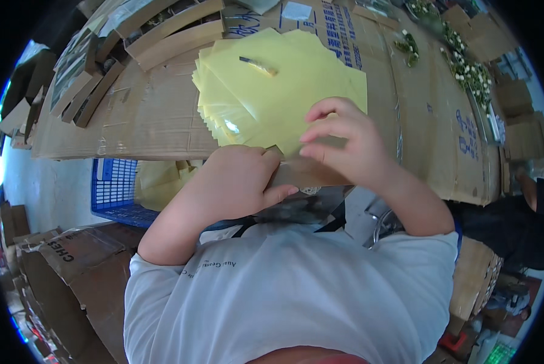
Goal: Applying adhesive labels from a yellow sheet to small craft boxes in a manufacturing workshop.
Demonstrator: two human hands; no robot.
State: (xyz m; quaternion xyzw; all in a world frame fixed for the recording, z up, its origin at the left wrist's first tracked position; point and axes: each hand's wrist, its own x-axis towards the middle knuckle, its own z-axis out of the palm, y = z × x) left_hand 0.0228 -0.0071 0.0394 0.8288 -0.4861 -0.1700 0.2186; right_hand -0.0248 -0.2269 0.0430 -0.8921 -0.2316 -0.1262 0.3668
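My left hand (241, 181) is closed at the near edge of the table, thumb stretched along a brown cardboard edge (314, 174). A small brownish corner (275, 150) pokes out above its fingers; what it belongs to is hidden. To the right, my right hand (344, 139) is raised over the near right part of the yellow sheets, fingers curved and apart, with nothing visible between them. The glossy yellow sheets (284, 91) lie fanned in a stack beyond both hands. On top rests a short, thin yellowish object with a dark end (258, 65).
Flattened cardboard (156, 121) covers the table. Open cardboard trays (175, 36) stand far left. White-flowered green sprigs (469, 76) lie far right. Below the table's left edge sits a blue plastic basket (117, 209) with yellow pieces (159, 182). A large carton (81, 267) stands lower left.
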